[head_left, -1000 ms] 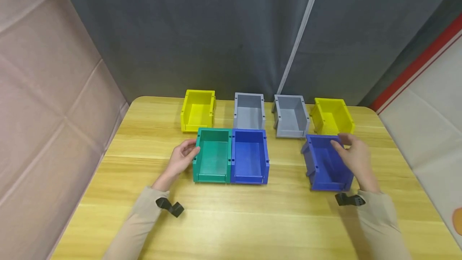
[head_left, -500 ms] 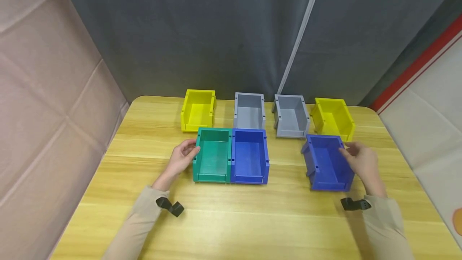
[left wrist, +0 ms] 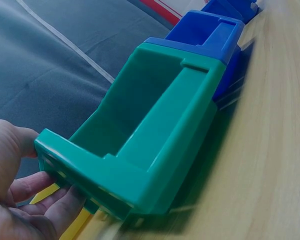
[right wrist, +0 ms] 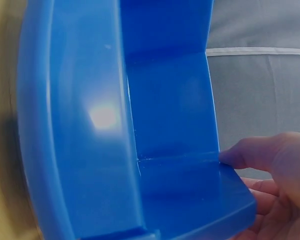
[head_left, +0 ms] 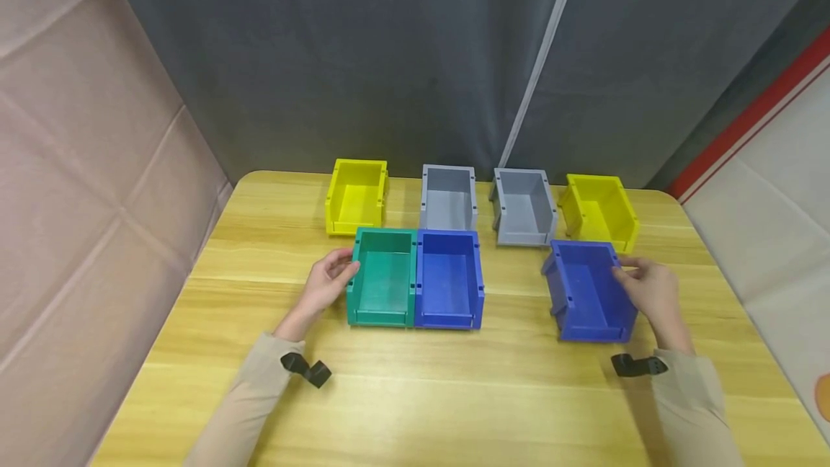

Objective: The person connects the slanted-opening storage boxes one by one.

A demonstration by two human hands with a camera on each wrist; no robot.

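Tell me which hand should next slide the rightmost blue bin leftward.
Probably the right hand: it grips that blue bin by its right side, while the left hand holds the green bin.

A dark grey hanging (head_left: 311, 56) fills the back, falling in shallow folds behind the tabletop (head_left: 467, 409). A narrow pale strip (head_left: 543, 52) runs down it at a slant, right of centre; in the right wrist view the same cloth looks a lighter grey. On the left stands a pale pinkish sheet (head_left: 84, 135), marked by straight creases that cross one another. On the right, a white panel (head_left: 765, 258) is edged by a broad red band (head_left: 752, 110) and a thin red line, with an orange patch (head_left: 823, 396) cut off at the frame's side. The tabletop is yellowish, wood-grained and rounded at its far corners. Light lies softly on it, brightest toward the near middle.
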